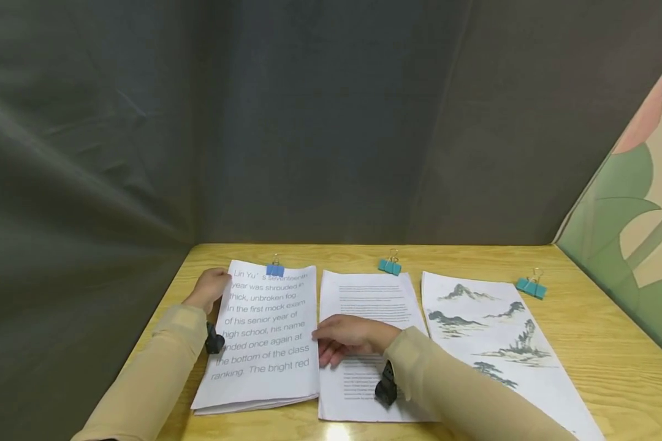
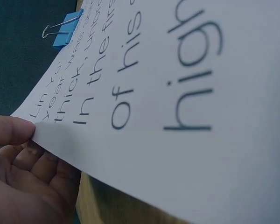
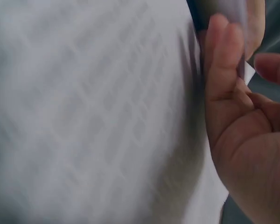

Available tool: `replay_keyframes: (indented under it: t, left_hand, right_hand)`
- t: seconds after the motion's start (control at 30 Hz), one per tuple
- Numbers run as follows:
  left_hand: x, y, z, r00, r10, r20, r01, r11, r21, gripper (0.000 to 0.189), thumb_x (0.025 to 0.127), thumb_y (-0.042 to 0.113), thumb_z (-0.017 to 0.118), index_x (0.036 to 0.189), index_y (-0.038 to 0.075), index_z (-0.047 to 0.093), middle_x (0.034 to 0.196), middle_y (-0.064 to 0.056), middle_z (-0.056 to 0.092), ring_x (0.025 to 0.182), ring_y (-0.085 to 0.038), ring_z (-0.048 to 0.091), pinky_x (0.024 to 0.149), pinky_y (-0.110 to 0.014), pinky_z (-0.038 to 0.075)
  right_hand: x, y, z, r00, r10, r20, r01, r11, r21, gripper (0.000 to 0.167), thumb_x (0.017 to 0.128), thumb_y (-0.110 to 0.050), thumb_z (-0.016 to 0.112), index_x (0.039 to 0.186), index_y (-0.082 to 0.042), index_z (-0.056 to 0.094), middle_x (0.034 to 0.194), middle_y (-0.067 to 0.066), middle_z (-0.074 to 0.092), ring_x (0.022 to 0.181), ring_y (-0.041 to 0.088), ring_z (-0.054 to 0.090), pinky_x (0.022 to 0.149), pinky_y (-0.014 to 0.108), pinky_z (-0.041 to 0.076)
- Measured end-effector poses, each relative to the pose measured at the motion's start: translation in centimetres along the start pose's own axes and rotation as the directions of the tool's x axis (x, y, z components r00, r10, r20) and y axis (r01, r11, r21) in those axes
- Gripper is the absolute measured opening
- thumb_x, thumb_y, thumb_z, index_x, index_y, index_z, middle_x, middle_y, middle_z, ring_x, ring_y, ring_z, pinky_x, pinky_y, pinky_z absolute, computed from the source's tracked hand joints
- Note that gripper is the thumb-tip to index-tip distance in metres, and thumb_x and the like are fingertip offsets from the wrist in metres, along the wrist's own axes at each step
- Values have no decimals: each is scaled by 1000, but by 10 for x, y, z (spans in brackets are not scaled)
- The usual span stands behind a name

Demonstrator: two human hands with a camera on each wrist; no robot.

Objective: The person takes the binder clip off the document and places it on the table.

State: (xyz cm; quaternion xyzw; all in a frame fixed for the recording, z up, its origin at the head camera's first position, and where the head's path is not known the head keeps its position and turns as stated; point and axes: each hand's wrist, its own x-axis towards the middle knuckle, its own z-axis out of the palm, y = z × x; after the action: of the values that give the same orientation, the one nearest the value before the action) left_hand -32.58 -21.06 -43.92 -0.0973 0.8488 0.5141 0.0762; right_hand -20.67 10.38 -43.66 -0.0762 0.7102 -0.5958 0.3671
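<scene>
A stack of large-print sheets (image 1: pixel 265 331) is at the left, with a blue binder clip (image 1: pixel 274 270) at its top edge. My left hand (image 1: pixel 208 288) pinches its upper left edge, thumb on the printed face and fingers behind, as the left wrist view shows. The sheets slant up toward that hand. My right hand (image 1: pixel 349 337) is at the stack's right edge, over a middle stack of small-print sheets (image 1: pixel 364 291). In the right wrist view its fingers (image 3: pixel 224 84) are fairly straight along the edge, and the thumb stands apart from them.
At the right is a stack with ink mountain pictures (image 1: pixel 469 300), partly under my right sleeve. Teal binder clips (image 1: pixel 389 266) (image 1: pixel 531 287) are at the tops of the middle and right stacks. A dark curtain (image 1: pixel 320 122) rises behind the wooden table (image 1: pixel 612 318).
</scene>
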Motion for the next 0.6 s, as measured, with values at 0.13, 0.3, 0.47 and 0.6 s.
replay_keyframes:
  t: [0.13,0.3,0.47,0.6]
  left_hand:
    - [-1,-1,-1,1000,17,8,-17,1000,-10,33,107,12,40,126,-7,58,121,-21,56,106,-34,50,93,-47,41]
    - [-4,1,-4,999,40,27,-40,999,-19,32,107,12,40,126,-8,58,120,-21,57,104,-33,51,91,-46,42]
    - [-5,2,-5,997,59,48,-57,998,-37,36,107,12,41,134,-9,54,124,-24,59,108,-35,55,98,-50,43]
    - [-4,1,-5,997,66,47,-63,996,-68,38,107,10,42,140,-6,51,122,-22,61,103,-31,60,95,-48,46]
  right_hand:
    - [2,-8,-12,1000,19,-10,-19,997,-81,22,106,-13,52,97,2,66,77,9,68,63,11,65,56,21,53]
    - [7,-26,-29,996,-16,-88,1,986,-169,21,106,-12,52,97,2,65,81,8,68,67,13,65,61,24,53]
    - [17,-43,-40,978,-77,-193,28,969,-247,19,105,-11,54,102,5,65,91,11,69,77,17,64,71,31,54]
    - [26,-53,-45,963,-112,-246,36,955,-295,23,107,-12,51,114,7,63,105,15,69,91,23,67,82,39,56]
